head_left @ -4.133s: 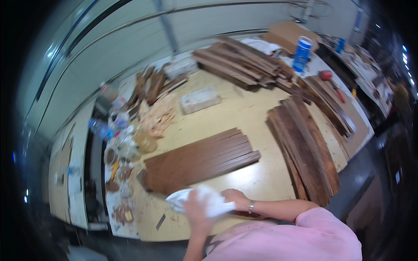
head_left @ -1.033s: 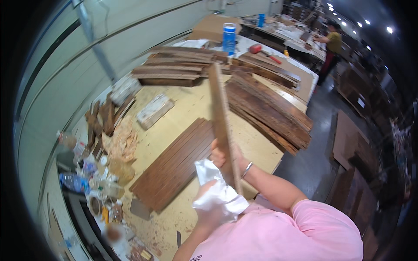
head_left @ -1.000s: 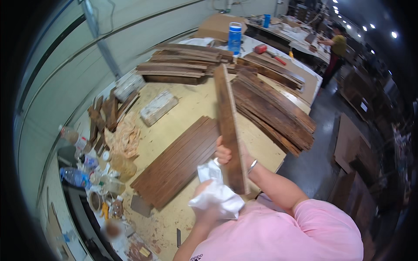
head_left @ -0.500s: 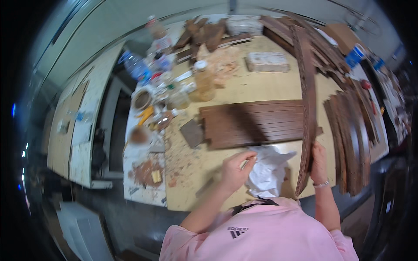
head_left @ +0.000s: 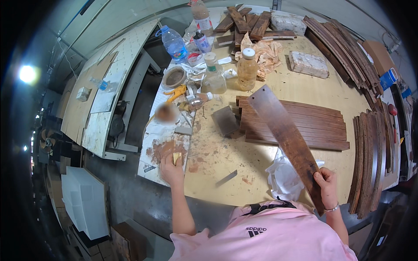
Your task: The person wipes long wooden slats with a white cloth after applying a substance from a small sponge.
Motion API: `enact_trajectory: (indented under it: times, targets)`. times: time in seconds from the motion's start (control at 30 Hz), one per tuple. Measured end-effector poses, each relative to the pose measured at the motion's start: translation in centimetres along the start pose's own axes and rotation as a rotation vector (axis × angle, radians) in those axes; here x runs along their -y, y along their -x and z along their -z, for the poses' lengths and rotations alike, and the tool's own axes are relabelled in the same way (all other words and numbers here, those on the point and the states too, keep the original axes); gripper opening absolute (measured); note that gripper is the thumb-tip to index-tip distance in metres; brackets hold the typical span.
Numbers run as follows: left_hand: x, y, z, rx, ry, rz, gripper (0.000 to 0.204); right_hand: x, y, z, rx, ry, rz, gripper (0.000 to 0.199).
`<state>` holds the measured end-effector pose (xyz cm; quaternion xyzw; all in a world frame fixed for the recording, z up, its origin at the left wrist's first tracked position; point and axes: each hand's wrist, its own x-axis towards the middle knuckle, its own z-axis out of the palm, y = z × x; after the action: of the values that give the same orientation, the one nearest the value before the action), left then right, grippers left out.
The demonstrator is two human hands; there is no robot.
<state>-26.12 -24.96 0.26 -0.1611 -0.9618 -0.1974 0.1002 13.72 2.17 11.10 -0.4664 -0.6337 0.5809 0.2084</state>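
Note:
My right hand (head_left: 326, 186) grips the near end of a long dark brown wooden plank (head_left: 285, 135), which rises tilted over the workbench (head_left: 213, 152). Beneath it lies a row of similar planks (head_left: 305, 126) side by side, and a crumpled white cloth (head_left: 285, 177) rests by my right hand. My left hand (head_left: 170, 167) reaches out to the bench's left edge and closes on a small yellowish pad (head_left: 176, 157) on a paper smeared with reddish-brown paste (head_left: 161, 150).
Bottles and jars (head_left: 246, 68) crowd the far left of the bench, with a water bottle (head_left: 173, 43) and a bowl (head_left: 174, 77). Stacks of curved planks (head_left: 374, 156) line the right side. A scraper (head_left: 226, 177) lies near the front edge. A grey block (head_left: 309, 64) sits farther back.
My left hand let go of the white cloth and moved left to the yellowish pad. The plank in my right hand swung from the right side to slant across the laid planks.

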Motion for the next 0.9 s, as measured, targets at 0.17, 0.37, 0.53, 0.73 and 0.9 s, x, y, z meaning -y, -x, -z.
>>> enact_trajectory:
  times: [0.17, 0.37, 0.53, 0.73, 0.9]
  targets:
    - [1.0, -0.1, -1.8, -0.035, 0.037, 0.013, 0.030, -1.0, 0.4, -0.2, -0.039, 0.105, -0.014, 0.034]
    - [-2.0, -0.9, -0.7, -0.121, 0.468, -0.023, 0.020, -1.4, 1.2, 0.5, -0.069, 0.132, -0.008, 0.027]
    - [-17.1, 1.6, 3.9, 0.095, 0.967, -0.275, 0.017, -1.6, 1.9, 1.0, -0.124, 0.156, -0.026, 0.027]
    - [-26.3, 1.7, 4.1, 0.177, 1.164, -0.441, 0.014, -1.7, 3.0, 1.7, -0.176, 0.101, 0.005, 0.029]
    - [-28.8, 2.4, 3.1, 0.241, 1.268, -0.449, 0.019, -2.4, 4.6, 3.3, -0.238, 0.107, -0.003, 0.030]
